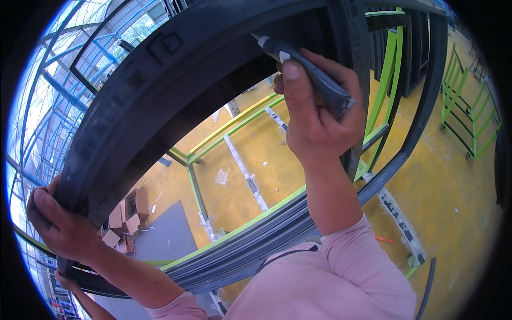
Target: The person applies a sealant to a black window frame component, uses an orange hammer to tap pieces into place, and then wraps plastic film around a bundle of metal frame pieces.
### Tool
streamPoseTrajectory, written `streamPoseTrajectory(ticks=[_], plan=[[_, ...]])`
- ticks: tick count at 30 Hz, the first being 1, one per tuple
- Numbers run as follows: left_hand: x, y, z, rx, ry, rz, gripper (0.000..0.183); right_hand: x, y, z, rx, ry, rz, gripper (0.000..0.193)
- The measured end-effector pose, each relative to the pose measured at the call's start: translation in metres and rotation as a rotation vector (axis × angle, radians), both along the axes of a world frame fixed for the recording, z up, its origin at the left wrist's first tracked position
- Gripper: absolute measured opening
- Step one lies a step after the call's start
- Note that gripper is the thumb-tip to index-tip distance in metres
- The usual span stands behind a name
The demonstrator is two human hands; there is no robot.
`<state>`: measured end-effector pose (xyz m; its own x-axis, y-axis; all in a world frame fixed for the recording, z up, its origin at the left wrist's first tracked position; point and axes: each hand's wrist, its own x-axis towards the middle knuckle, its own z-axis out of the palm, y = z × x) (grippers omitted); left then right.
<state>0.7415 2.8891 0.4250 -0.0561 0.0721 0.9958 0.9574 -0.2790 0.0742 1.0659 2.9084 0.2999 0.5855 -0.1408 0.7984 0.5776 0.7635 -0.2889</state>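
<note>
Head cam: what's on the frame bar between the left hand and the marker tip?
Only the bare dark frame bar runs from the left hand up to the marker in the right hand, head view.

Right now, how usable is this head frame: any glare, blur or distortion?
Head view: strong fisheye bending, so the dark frame curves and black corners crop the scene; windows at upper left are overexposed; the right hand and grey marker look sharp.

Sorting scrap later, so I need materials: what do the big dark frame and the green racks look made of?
The dark frame looks like metal, probably a matt grey-black coated extrusion: long ribbed profiles with a dull sheen. The green racks look like painted steel tube: thin, straight bars in glossy, even colour. Neither is certain from sight alone.
</note>
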Motion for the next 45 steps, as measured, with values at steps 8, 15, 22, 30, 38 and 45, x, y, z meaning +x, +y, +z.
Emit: streamPoseTrajectory(ticks=[8, 15, 22, 30, 38, 45], plan=[[-0.003, 0.001, 0.001, 0.005, 0.04, -0.01, 0.043, -0.004, -0.001, 0.004, 0.0, -0.015, -0.016, 0.02], [-0.001, 0.0, 0.003, -0.007, 0.038, 0.003, 0.043, -0.003, -0.002, 0.008, -0.012, 0.015, -0.033, 0.02], [-0.004, 0.001, 0.005, 0.014, 0.051, 0.012, 0.042, -0.006, -0.008, 0.012, -0.042, -0.069, -0.044, 0.02], [0.0, 0.004, 0.004, 0.003, 0.006, -0.003, 0.041, 0.001, -0.003, 0.011, -0.06, 0.037, -0.083, 0.025], [-0.004, 0.003, 0.005, 0.006, -0.009, 0.009, 0.041, -0.001, -0.002, 0.012, -0.039, 0.066, -0.117, 0.025], [-0.005, 0.003, 0.007, 0.0, -0.054, 0.02, 0.042, -0.013, -0.001, 0.016, 0.042, -0.086, -0.147, 0.022]])
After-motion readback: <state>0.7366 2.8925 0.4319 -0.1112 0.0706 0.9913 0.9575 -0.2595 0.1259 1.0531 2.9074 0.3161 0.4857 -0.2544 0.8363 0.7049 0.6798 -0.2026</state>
